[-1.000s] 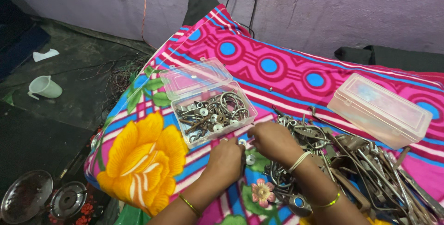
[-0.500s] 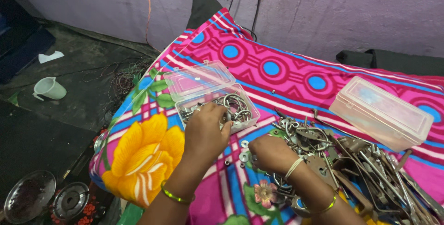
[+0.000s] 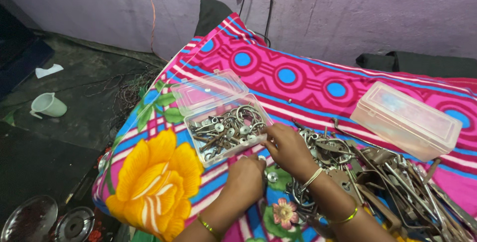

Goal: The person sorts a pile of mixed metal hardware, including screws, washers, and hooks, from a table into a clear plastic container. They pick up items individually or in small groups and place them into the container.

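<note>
Left hand (image 3: pixel 247 176) has withdrawn from the open clear box (image 3: pixel 226 127) to mid-frame, fingers curled, grip undeterminable; right hand (image 3: pixel 287 145) now pinches at the box corner.

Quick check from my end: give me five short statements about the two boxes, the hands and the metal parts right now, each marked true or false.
1. The open clear box holds metal rings and washers. True.
2. The closed clear box lies at the left edge of the blanket. False: it lies on the right side of the blanket.
3. The right hand is at the near right corner of the open clear box. True.
4. The left hand is inside the open clear box. False: it rests on the blanket just in front of the box.
5. The pile of metal parts lies on the floor. False: it lies on the blanket, to the right of the hands.
</note>
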